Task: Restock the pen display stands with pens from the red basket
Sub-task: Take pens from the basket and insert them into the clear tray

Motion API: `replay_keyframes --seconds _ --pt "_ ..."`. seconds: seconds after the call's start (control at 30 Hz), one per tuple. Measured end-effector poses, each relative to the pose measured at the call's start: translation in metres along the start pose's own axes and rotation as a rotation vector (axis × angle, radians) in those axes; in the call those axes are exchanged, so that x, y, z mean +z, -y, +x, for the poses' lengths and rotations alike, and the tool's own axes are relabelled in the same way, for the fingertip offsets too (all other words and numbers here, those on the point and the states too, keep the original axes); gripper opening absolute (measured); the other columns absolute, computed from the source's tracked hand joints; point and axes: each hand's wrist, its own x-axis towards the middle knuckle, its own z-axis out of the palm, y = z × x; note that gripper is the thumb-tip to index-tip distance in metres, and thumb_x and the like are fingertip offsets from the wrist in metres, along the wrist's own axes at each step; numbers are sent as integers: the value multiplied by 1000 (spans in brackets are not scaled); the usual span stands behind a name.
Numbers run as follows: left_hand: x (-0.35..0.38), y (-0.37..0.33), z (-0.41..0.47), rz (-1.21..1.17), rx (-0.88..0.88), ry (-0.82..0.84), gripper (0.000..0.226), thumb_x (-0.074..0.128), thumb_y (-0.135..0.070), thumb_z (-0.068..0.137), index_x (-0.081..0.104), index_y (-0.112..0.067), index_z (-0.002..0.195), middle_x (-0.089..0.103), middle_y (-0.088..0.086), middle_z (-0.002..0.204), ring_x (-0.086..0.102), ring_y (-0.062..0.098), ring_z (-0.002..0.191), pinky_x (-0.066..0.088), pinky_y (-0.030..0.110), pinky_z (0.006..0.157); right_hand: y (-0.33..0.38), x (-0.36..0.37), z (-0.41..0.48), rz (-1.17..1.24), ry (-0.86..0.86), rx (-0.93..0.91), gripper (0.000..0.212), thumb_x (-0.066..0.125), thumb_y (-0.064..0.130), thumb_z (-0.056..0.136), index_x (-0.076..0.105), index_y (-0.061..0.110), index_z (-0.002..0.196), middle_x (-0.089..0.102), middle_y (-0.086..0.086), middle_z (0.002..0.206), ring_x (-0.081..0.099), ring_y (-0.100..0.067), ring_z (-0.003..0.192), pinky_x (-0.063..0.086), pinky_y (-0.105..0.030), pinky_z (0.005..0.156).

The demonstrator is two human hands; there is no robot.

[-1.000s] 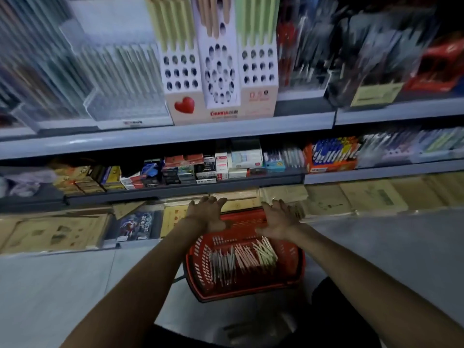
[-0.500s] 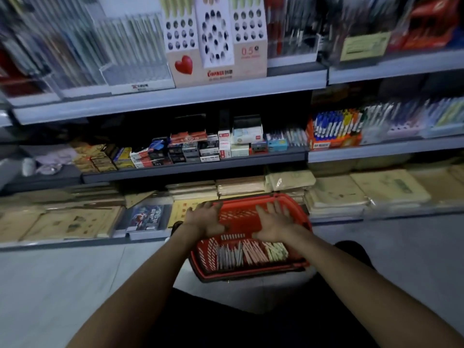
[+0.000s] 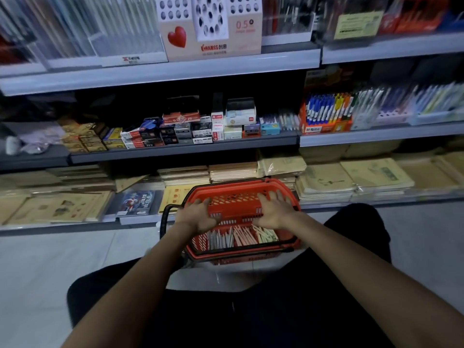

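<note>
Red plastic catches our eye first in the head view: the red basket [image 3: 238, 198] sits low in front of the bottom shelf [image 3: 62, 228], just ahead of our knees, with its pens [image 3: 238, 237] lying in rows of grey, pink and pale yellow-green on its bottom. Our left hand [image 3: 198, 217] and right hand [image 3: 273, 212] reach over its far side, each grip spread and flat, pinching nothing; whether the fingers touch the mesh wall we cannot tell. We judge the restocking barely begun: no pen is in hand, and the cardboard pen display stand [image 3: 209, 28] on the top shelf [image 3: 175, 71] shows many dark, empty holes. The clear stands [image 3: 120, 33] beside it are too blurred to count. As for writing, the cardboard stand carries a red heart [image 3: 177, 36], "0.5" and a brand reading roughly "HANSS", followed by Chinese characters. On the middle shelf [image 3: 175, 148], a red box [image 3: 180, 118] says "2B", and the orange marker box [image 3: 326, 126] seems to read "M&G". Other labels are too small or blurred.
</note>
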Motion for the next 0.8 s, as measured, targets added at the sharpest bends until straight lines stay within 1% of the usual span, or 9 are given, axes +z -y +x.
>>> replay_keyframes --seconds 0.13,0.23,0.3,0.43,0.53,0.57,0.63,0.7,0.8 --pt "16 0 17 -44 7 29 86 45 -74 92 20 -31 162 42 10 159 42 34 144 38 56 116 -7 -4 6 8 -36 5 105 65 68 85 9 27 164 11 -15 169 2 -39 157 5 -55 126" --pt "24 -4 26 -45 -1 38 88 43 -75 94 17 -30 164 33 10 165 35 33 150 34 53 118 -9 -2 14 32 -50 4 99 65 64 88 11 28 163 15 -15 168 6 -39 157 6 -54 127" --pt "31 -4 34 -76 -5 54 90 43 -79 91 18 -32 164 31 10 167 35 34 150 36 54 118 -9 0 20 17 -46 -5 97 65 61 89 11 27 163 17 -15 167 9 -38 156 6 -55 127" --pt "50 3 56 -131 -30 83 89 42 -83 87 26 -35 161 44 7 158 48 32 141 45 52 111 -9 15 38 21 10 0 95 63 58 91 11 27 164 13 -14 168 5 -39 157 5 -56 128" --pt "65 10 76 -183 -65 118 89 32 -89 82 32 -37 155 62 6 140 61 31 124 53 47 100 -11 32 60 24 51 8 91 62 58 90 16 29 163 15 -12 168 9 -37 157 8 -54 128" --pt "72 12 82 -204 -69 131 88 31 -90 82 31 -39 155 63 5 138 63 31 121 54 46 98 -11 39 68 30 67 11 90 62 58 90 16 28 162 14 -12 168 10 -36 157 10 -54 128" --pt "86 18 94 -236 -96 152 90 30 -91 81 26 -42 157 60 5 143 63 30 121 54 44 98 -10 53 84 42 100 16 88 62 56 91 17 29 162 12 -11 169 13 -36 156 12 -52 127" --pt "101 25 107 -258 -134 183 88 36 -83 87 21 -38 161 61 5 143 63 31 121 54 44 99 -9 70 105 55 151 19 86 62 54 93 17 31 162 12 -10 169 15 -35 156 16 -50 127" --pt "131 36 132 -283 -165 266 84 48 -65 96 13 -31 165 67 12 132 66 35 113 54 47 99 -5 98 139 69 216 23 80 60 50 96 21 29 162 14 -12 170 21 -34 155 25 -47 125"
